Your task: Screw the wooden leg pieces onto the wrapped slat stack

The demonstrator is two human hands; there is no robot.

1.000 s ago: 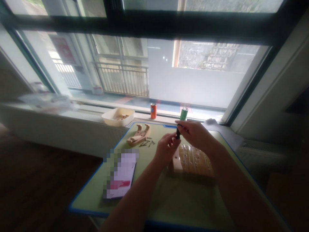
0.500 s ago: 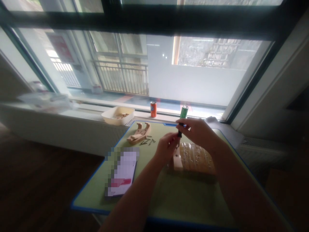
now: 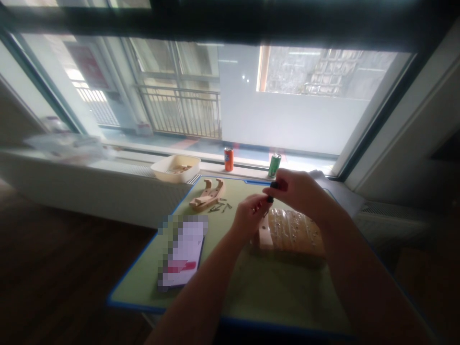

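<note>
My right hand [image 3: 293, 189] is closed around the top of a screwdriver [image 3: 274, 185], whose black handle partly shows between the fingers. Just below it, my left hand [image 3: 249, 215] pinches the lower end of the same screwdriver. Both hands are above a pale wooden piece with dark holes [image 3: 265, 235]. This piece stands at the left end of a brown block wrapped in clear plastic [image 3: 296, 235]. The screwdriver's tip and whatever it touches are mostly hidden by my left fingers.
On the green table [image 3: 273, 297] lie curved wooden parts [image 3: 210, 195], several loose screws [image 3: 219, 207] and a phone-like slab [image 3: 185, 254], partly blurred. Along the sill stand a cream tub [image 3: 176, 170], an orange can [image 3: 228, 159] and a green can [image 3: 274, 165].
My right hand has turned on the screwdriver's handle, its fingers now curled in more tightly. My left hand stays nearly in place. The view has shifted slightly.
</note>
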